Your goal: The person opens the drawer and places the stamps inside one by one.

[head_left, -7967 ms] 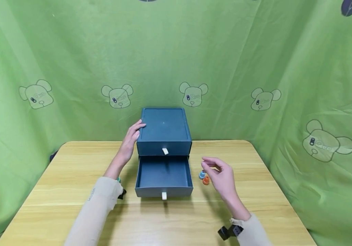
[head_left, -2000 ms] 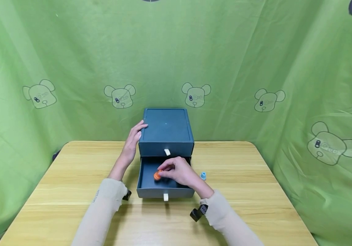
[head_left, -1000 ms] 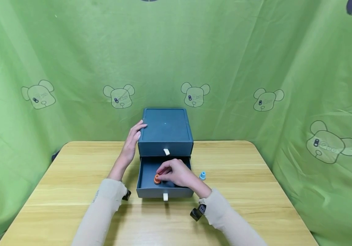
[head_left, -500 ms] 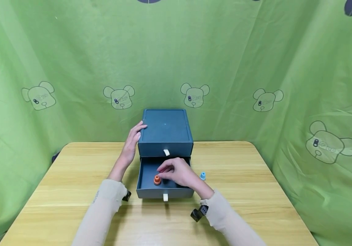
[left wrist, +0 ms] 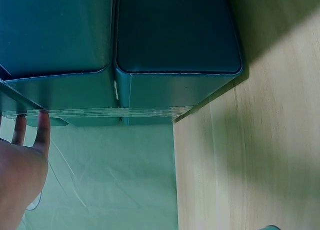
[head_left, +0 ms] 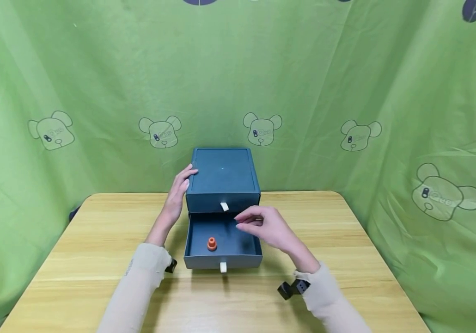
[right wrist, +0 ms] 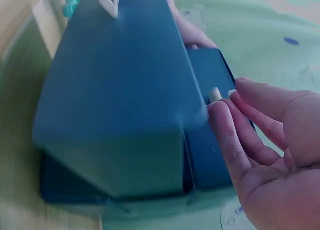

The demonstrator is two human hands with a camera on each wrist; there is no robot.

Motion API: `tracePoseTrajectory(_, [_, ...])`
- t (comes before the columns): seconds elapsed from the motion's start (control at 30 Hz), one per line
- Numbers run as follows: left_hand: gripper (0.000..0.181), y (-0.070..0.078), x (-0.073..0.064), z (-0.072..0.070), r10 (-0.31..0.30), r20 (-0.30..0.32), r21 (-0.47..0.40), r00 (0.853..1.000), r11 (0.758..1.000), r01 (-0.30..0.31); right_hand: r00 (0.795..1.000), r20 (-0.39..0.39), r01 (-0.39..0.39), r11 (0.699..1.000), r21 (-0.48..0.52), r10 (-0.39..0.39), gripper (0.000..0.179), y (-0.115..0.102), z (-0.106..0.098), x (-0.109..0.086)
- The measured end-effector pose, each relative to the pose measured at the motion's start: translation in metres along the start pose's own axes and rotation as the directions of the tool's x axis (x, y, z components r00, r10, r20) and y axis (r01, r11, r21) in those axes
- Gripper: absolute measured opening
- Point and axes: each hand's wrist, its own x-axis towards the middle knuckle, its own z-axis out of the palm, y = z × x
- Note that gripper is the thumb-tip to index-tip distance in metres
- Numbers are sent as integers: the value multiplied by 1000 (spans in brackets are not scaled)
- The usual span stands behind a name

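A small orange stepped, cone-like piece (head_left: pixel 211 244) stands upright in the pulled-out lower drawer (head_left: pixel 223 262) of a dark blue two-drawer box (head_left: pixel 223 171). My right hand (head_left: pixel 269 226) hovers over the drawer's right side, with its thumb and fingertips apart and nothing between them. In the right wrist view its fingers show beside the drawer's front corner. My left hand (head_left: pixel 176 194) rests on the box's left side, fingertips over the top edge. Its fingers lie against the box in the left wrist view. The light blue piece is not visible in the head view.
The box stands on a wooden table (head_left: pixel 109 236) before a green curtain (head_left: pixel 221 69). Its upper drawer is closed, with a white pull tab (head_left: pixel 224 206). A teal-green piece (right wrist: pixel 72 3) sits on the table in the right wrist view.
The orange piece went from the table, right of the drawer, into the drawer in my right hand. That hand has let go and moved up and right. My left hand has stayed.
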Motion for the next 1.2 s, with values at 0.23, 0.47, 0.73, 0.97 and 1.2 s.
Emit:
tracePoseTrajectory(0.23, [44, -2, 0, 0, 8, -4, -5, 1000, 1000, -8, 996, -77, -52, 999, 5, 52, 20, 25, -29, -12])
tracePoseTrajectory(0.47, [45, -4, 0, -1, 2, -4, -4, 1000, 1000, -2, 985, -133, -114, 993, -15, 111, 19, 59, -40, -17])
tracePoseTrajectory(0.73, [45, -3, 0, 0, -7, 2, -1, 1000, 1000, 7, 973, -157, -176, 984, -34, 169, 23, 92, -44, -19])
tracePoseTrajectory(0.97, [45, -2, 0, -1, -9, 1, 2, 1000, 1000, 9, 968, -155, -208, 977, -48, 199, 23, 112, -42, -20])
tracePoseTrajectory(1.2, [45, -4, 0, -1, -13, 2, 6, 1000, 1000, 13, 962, -129, -247, 968, -36, 241, 31, 132, -36, -23])
